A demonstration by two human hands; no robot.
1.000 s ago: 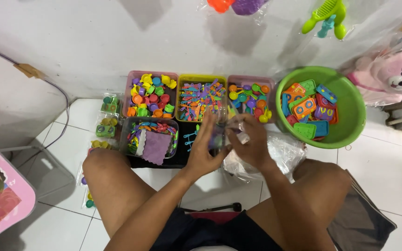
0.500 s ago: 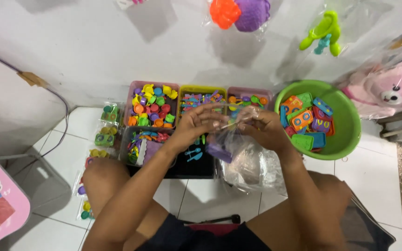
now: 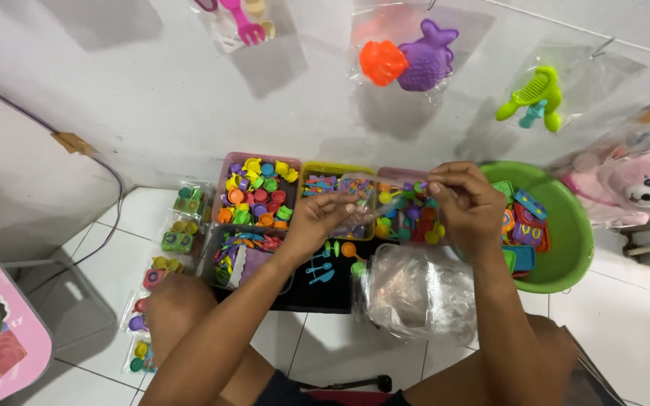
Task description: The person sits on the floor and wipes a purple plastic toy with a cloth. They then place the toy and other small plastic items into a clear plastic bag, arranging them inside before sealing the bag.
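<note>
Head view, centre of frame: both hands raised over the row of toy bins. Left hand (image 3: 323,219) and right hand (image 3: 466,204) have spread apart since half a second ago, when they were bunched close together over the middle bins. Between them now is a small clear plastic bag (image 3: 366,203) with a few coloured bits inside, stretched across the gap. Left grip pinches the bag's left edge, fingers curled closed on it; right grip pinches the upper right edge between thumb and fingertips, also closed. The bag hangs just above the yellow bin (image 3: 325,171) and the pink bin (image 3: 229,188) row, not resting on anything.

Reads as the bag being pulled open or held taut at its mouth; can't tell whether it is already sealed.

Below the hands, a heap of empty clear bags (image 3: 415,293) lies on the white tile floor (image 3: 626,331), just beside the green basin (image 3: 573,233) of toy pieces at right. Filled small packets (image 3: 178,233) line the floor at left. Bagged toys hang on the wall, upper frame.
</note>
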